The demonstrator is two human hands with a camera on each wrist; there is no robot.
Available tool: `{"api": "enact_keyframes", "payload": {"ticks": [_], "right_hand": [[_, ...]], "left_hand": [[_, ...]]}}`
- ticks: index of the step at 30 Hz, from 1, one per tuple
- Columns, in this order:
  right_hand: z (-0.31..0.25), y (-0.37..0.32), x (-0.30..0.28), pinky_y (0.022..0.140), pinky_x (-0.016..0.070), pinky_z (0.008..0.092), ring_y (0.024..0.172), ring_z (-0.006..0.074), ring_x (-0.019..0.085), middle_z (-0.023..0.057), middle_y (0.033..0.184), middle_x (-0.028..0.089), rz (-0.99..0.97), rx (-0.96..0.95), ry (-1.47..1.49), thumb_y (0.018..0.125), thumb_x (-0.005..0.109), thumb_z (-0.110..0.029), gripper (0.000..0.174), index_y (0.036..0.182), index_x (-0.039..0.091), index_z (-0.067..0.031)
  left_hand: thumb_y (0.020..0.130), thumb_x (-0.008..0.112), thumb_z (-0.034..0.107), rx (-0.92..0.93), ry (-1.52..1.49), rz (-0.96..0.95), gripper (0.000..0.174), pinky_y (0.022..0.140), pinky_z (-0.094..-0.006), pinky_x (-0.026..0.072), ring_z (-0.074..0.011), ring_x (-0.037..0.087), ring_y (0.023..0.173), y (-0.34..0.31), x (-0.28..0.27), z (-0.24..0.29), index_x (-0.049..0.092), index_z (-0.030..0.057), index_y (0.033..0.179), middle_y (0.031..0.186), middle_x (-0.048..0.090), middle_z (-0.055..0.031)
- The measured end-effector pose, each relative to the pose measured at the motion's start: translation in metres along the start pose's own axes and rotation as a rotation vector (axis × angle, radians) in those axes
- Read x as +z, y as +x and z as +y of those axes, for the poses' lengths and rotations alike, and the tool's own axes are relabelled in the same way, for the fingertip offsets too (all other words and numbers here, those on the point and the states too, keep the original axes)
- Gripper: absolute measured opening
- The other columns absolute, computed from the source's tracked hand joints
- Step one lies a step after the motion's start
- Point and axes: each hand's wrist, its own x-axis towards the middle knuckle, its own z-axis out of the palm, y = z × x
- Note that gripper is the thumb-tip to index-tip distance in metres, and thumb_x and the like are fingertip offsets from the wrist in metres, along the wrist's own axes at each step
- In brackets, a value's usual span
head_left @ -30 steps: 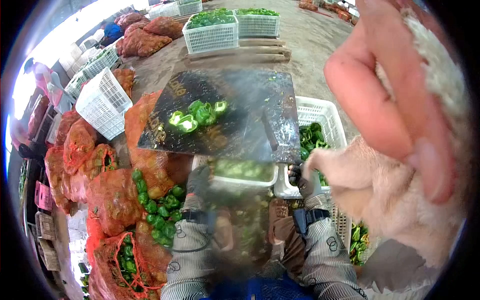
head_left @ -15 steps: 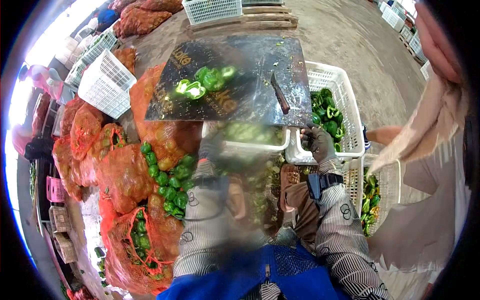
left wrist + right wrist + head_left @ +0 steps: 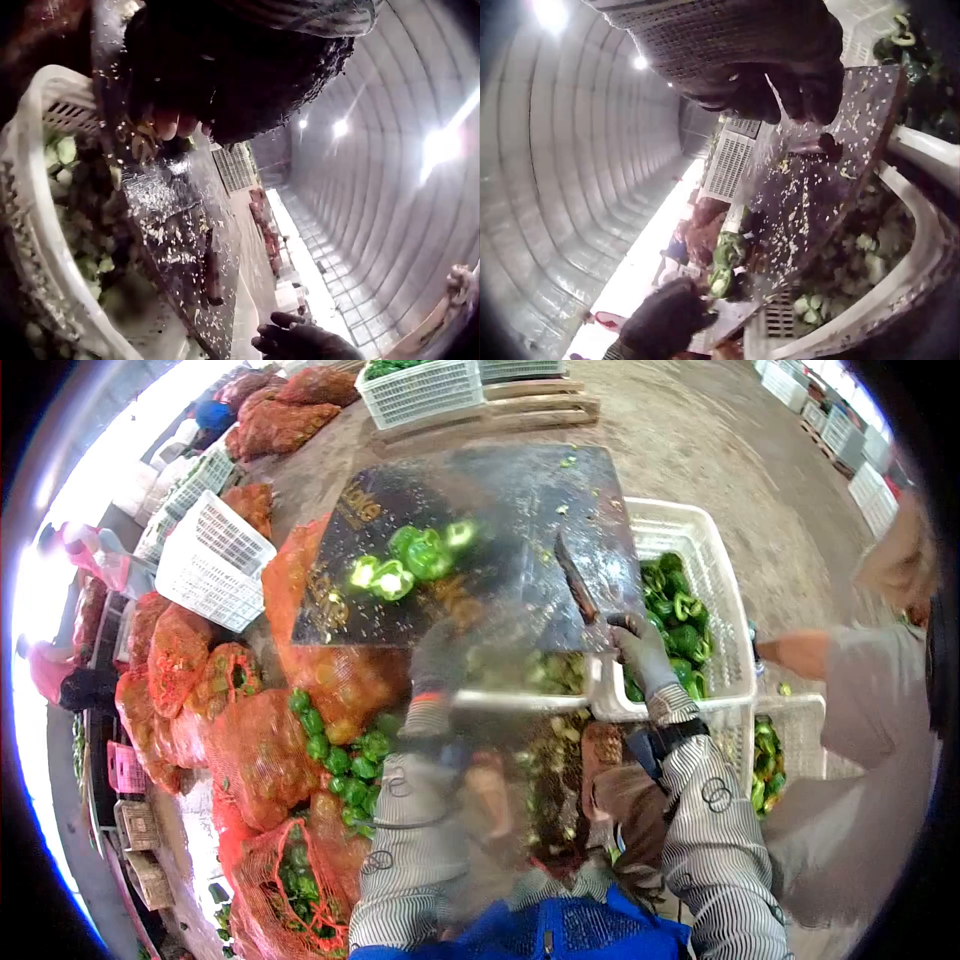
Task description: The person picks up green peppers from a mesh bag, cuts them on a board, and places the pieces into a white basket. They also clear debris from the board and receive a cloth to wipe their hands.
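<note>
Head view: the grey-gloved right hand (image 3: 645,650), fingers loose and gripping nothing, sits beside the dark-bladed knife (image 3: 574,578) right of centre; cut green bell peppers (image 3: 427,555) lie left of centre on the black rectangular board (image 3: 500,585), its gold lettering (image 3: 359,510) ending "ke". The blurred, gloved left hand (image 3: 437,658) is at lower centre-left, grip impossible to tell, and only the wrist views catch the ribbed grey roof (image 3: 397,195)!

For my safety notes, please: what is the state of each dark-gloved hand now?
Dark-gloved left hand: cannot be told, fingers unclear.
Dark-gloved right hand: open, fingers relaxed, holding nothing, near the brown-handled metal knife.

One knife (image 3: 575,580), one dark board (image 3: 500,500), roughly five green pepper pieces (image 3: 428,556) atop it (some overlap)
</note>
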Motion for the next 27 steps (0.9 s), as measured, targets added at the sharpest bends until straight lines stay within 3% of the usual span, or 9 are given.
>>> {"api": "enact_keyframes", "payload": {"ticks": [4, 7, 10, 12, 15, 20, 23, 26, 27], "right_hand": [[-0.007, 0.046, 0.028, 0.109, 0.0333, 0.0430, 0.121, 0.0362, 0.051, 0.0175, 0.135, 0.052, -0.010, -0.157, -0.772, 0.091, 0.058, -0.024, 0.037, 0.127, 0.057, -0.0155], [0.015, 0.086, 0.041, 0.105, 0.0387, 0.0438, 0.120, 0.0377, 0.051, 0.0168, 0.140, 0.047, -0.093, -0.186, -0.814, 0.087, 0.061, -0.018, 0.041, 0.128, 0.055, -0.0154], [0.016, 0.096, 0.051, 0.097, 0.0471, 0.0434, 0.116, 0.0370, 0.055, 0.0191, 0.137, 0.048, -0.183, -0.119, -0.919, 0.078, 0.063, -0.002, 0.048, 0.123, 0.053, -0.0138], [0.031, 0.110, 0.055, 0.093, 0.0495, 0.0451, 0.113, 0.0393, 0.056, 0.0177, 0.132, 0.049, -0.026, -0.420, -0.921, 0.074, 0.062, 0.003, 0.053, 0.123, 0.053, -0.0150], [0.026, 0.132, 0.052, 0.090, 0.0495, 0.0445, 0.109, 0.0355, 0.055, 0.0148, 0.117, 0.053, -0.025, -0.445, -0.949, 0.076, 0.061, 0.003, 0.045, 0.117, 0.058, -0.0143], [0.004, 0.140, 0.059, 0.094, 0.0446, 0.0443, 0.110, 0.0297, 0.052, 0.0115, 0.110, 0.056, -0.034, -0.459, -1.008, 0.079, 0.061, -0.004, 0.031, 0.108, 0.063, -0.0132], [-0.020, 0.130, 0.058, 0.099, 0.0397, 0.0472, 0.121, 0.0325, 0.048, 0.0134, 0.125, 0.052, -0.138, -0.329, -0.988, 0.077, 0.067, -0.010, 0.045, 0.122, 0.057, -0.0128], [-0.032, 0.119, 0.052, 0.102, 0.0383, 0.0454, 0.124, 0.0319, 0.048, 0.0142, 0.132, 0.053, -0.209, -0.303, -0.901, 0.083, 0.064, -0.019, 0.046, 0.128, 0.055, -0.0134], [-0.030, 0.119, 0.051, 0.104, 0.0382, 0.0438, 0.124, 0.0314, 0.049, 0.0154, 0.131, 0.054, -0.227, -0.286, -0.653, 0.086, 0.062, -0.023, 0.047, 0.131, 0.053, -0.0126]], "left_hand": [[0.088, 0.062, 0.022, 0.088, 0.196, 0.056, 0.030, 0.091, -0.0386, 0.0484, -0.0313, 0.064, 0.101, 0.070, 0.001, 0.026, 0.064, 0.0074, 0.115, 0.109, 0.067, -0.0157], [0.083, 0.063, 0.013, 0.467, 0.401, 0.236, 0.025, 0.091, -0.0391, 0.0487, -0.0329, 0.063, 0.100, 0.151, 0.038, -0.012, 0.063, 0.0075, 0.108, 0.106, 0.066, -0.0155], [0.080, 0.065, 0.021, 0.119, 0.424, 0.031, 0.040, 0.099, -0.0402, 0.0443, -0.0332, 0.056, 0.115, 0.202, 0.053, -0.013, 0.061, 0.0103, 0.119, 0.124, 0.059, -0.0156], [0.079, 0.065, 0.022, 0.086, 0.502, -0.087, 0.046, 0.100, -0.0405, 0.0445, -0.0327, 0.055, 0.117, 0.232, 0.062, -0.017, 0.059, 0.0110, 0.123, 0.125, 0.059, -0.0158], [0.079, 0.065, 0.022, -0.120, 0.652, -0.166, 0.049, 0.098, -0.0428, 0.0455, -0.0326, 0.053, 0.119, 0.257, 0.075, -0.026, 0.057, 0.0130, 0.127, 0.132, 0.055, -0.0142], [0.078, 0.068, 0.023, -0.098, 0.698, -0.170, 0.058, 0.098, -0.0453, 0.0463, -0.0357, 0.053, 0.120, 0.257, 0.095, -0.045, 0.052, 0.0182, 0.133, 0.136, 0.046, -0.0142], [0.076, 0.071, 0.026, -0.039, 0.666, -0.211, 0.061, 0.098, -0.0448, 0.0461, -0.0351, 0.055, 0.116, 0.231, 0.090, -0.024, 0.052, 0.0179, 0.133, 0.139, 0.044, -0.0150], [0.074, 0.075, 0.031, -0.046, 0.443, -0.467, 0.056, 0.095, -0.0425, 0.0482, -0.0323, 0.059, 0.110, 0.197, 0.074, 0.015, 0.061, 0.0073, 0.122, 0.123, 0.060, -0.0154], [0.075, 0.075, 0.029, -0.262, 0.008, -0.493, 0.050, 0.092, -0.0424, 0.0492, -0.0328, 0.060, 0.108, 0.176, 0.071, 0.026, 0.062, 0.0052, 0.118, 0.118, 0.062, -0.0163]]}}
